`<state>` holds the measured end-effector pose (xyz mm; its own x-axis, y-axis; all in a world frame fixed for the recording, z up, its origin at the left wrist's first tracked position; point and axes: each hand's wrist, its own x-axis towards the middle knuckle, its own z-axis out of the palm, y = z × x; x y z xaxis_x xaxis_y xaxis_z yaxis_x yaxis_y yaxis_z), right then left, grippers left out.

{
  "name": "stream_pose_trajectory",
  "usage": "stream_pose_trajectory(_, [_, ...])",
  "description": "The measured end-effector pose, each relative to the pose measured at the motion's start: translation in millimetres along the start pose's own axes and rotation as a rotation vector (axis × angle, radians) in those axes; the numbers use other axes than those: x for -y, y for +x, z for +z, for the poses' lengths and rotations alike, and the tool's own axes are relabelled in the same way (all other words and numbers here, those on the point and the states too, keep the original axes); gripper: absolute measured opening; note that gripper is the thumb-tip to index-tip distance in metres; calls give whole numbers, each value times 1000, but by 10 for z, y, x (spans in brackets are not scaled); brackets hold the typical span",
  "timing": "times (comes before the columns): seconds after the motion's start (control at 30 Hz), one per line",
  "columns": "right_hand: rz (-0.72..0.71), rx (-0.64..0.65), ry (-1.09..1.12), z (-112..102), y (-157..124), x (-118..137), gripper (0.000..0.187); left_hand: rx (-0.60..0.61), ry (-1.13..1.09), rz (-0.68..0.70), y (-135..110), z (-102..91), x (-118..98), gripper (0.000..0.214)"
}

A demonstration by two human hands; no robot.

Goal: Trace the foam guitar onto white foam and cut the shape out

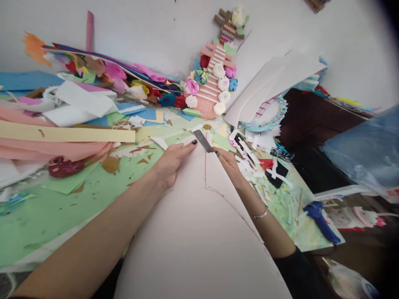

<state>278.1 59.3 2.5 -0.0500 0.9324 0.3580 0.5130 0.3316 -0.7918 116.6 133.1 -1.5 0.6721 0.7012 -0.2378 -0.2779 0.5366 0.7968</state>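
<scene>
Holding the sheet (181, 232), blade (202, 140) across the line (205, 166)

From my end I see both hands over the front part of the worktop (102, 207), the sheet between them. The left hand (168, 166) is clamped on the sheet's left side, thumb on top; the right hand (229, 164) pinches the blade's lower end by the sheet's right edge. The blade slants over the line's top, near the sheet's far edge. I judge cutting or scoring to be in hand; the next move calls for a firm left hold and a slow, true track towards the line's bend. Fingers pass behind the sheet, so I can't tell whether the blade bites. The lower frame cuts off the sheet's near end. Near the worktop's right front corner, a glue gun (321, 222) lies well apart.
</scene>
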Motion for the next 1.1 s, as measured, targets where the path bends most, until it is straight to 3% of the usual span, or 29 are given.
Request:
stream_pose_trajectory(0.3, [-45,-132,-152,66,-26,24,37,-20,12,18,1,5,-13,24])
stream_pose_trajectory(0.83, [-122,-134,-135,113,-38,-4,40,-11,8,4,27,-39,10,20])
stream_pose_trajectory(1.1, [-115,-116,-96,150,-46,-8,41,-79,35,10,2,-26,-51,21])
